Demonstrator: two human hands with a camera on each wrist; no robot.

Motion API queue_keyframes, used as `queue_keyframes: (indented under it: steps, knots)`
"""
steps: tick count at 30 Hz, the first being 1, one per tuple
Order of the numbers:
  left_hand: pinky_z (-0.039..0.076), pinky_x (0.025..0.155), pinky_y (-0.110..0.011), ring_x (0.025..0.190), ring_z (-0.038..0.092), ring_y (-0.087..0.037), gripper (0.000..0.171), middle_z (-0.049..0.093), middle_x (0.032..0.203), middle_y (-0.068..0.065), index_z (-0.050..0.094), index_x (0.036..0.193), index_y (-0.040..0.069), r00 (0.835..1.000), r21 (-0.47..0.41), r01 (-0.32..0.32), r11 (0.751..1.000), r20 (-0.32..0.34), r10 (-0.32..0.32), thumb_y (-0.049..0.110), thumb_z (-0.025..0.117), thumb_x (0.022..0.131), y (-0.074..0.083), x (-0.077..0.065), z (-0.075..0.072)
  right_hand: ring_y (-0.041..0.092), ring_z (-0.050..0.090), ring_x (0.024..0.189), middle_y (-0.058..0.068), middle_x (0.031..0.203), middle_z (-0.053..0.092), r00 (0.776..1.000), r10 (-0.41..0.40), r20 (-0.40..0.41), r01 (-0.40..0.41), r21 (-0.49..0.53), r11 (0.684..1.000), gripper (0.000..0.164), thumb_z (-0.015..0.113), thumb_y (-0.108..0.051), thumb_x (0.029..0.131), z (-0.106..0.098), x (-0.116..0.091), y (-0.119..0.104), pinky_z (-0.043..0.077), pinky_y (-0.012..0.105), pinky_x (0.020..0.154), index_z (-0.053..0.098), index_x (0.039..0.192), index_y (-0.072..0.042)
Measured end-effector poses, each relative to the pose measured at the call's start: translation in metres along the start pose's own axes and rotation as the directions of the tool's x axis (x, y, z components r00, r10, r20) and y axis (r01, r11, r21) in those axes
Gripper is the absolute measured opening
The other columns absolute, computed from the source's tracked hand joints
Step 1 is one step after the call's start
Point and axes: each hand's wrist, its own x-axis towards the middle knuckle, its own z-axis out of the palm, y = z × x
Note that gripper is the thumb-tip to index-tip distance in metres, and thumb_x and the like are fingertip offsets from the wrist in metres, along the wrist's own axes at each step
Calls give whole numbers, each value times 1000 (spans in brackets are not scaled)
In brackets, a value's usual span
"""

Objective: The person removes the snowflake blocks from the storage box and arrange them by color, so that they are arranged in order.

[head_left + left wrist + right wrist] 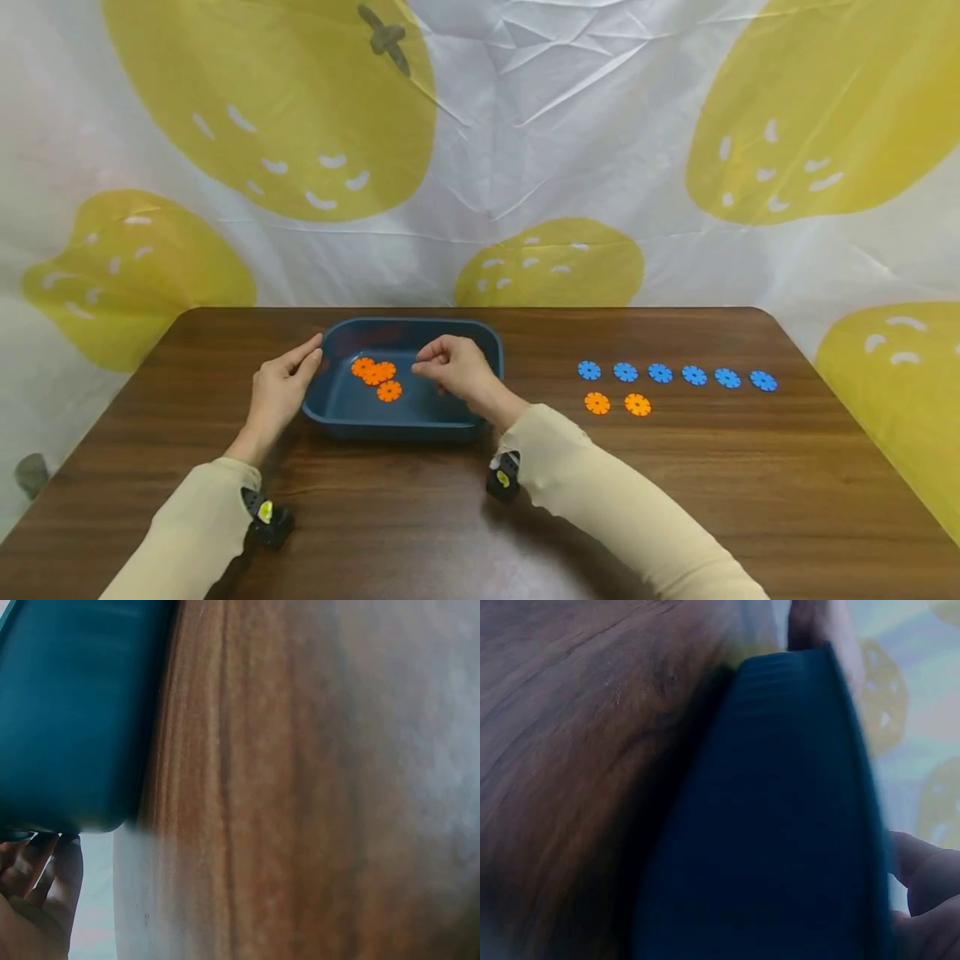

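- Tray: the blue tray [405, 432] sits on the surface [390, 517]; from its ctr., the tray discs [389, 391] (approx. 4 visible, orange, notched) lie at 9 o'clock, 3 clustered & apparently overlapping, 1 toward 8.
- L grip [281, 392]: at tray's 9 o'clock; we see fingers extended, tips against the outer wall nr. the rim.
- R grip [465, 371]: above tray interior, 3 o'clock of ctr.; fingers curled, thumb & index tips close together. We can't tell if a disc is pinched; the underside is hidden.
- Outside tray, toward 3 o'clock: six blue discs [660, 372] in a row; the orange pair [597, 403] lies at the row's 6 o'clock side, nr. its 9 o'clock end.
- Risk 1, double pick: overlapping discs may come up together; cause, notched edges catching or the pinch taking in >1 layer.
- Risk 2, missed pick: thin, flat discs offer little edge, so fingertips may skate, esp. w/ R grip blocking our line of sight.
- Risk 3, tray shift: the R wrist unit [504, 477] hangs nr. tray's 4 o'clock corner; a low reach could knock the wall, & light L contact may not hold it.
- Risk 4, disturbed rows: R sleeve [622, 508], swung toward 2 o'clock, could brush the orange pair out of line.
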Motion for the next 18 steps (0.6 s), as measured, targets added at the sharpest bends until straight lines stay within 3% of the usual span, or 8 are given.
queue_keyframes:
  steps: [3, 10, 18]
  knots:
    - [48, 89, -48, 107, 61, -34, 39, 66, 111, -18, 56, 132, 10, 1000, -4, -6, 1000, -10, 6, 27, 54, 96, 0, 1, 0, 11, 49, 53, 18, 82, 65, 999, 49, 13, -49, 0, 999, 14, 68, -7, 86, 15, 10, 3, 50, 28, 55, 64, 97, 1]
    - [45, 93, -50, 113, 57, -36, 39, 59, 123, -15, 56, 132, 10, 1000, -12, -7, 1000, -7, 7, 27, 54, 96, -2, 2, 1, 12, 53, 56, 12, 83, 69, 993, 118, 28, -115, -89, 989, 12, 71, -3, 82, 37, 25, 6, 52, 25, 54, 66, 92, 1]
    - [44, 95, -48, 109, 61, -33, 40, 65, 111, -17, 56, 132, 11, 1000, -10, 13, 1000, -8, -13, 28, 54, 96, 0, 2, 0, 11, 56, 50, 5, 75, 64, 990, 138, -7, -135, -264, 955, 12, 77, -6, 76, 50, 34, 7, 51, 22, 49, 66, 81, -2]
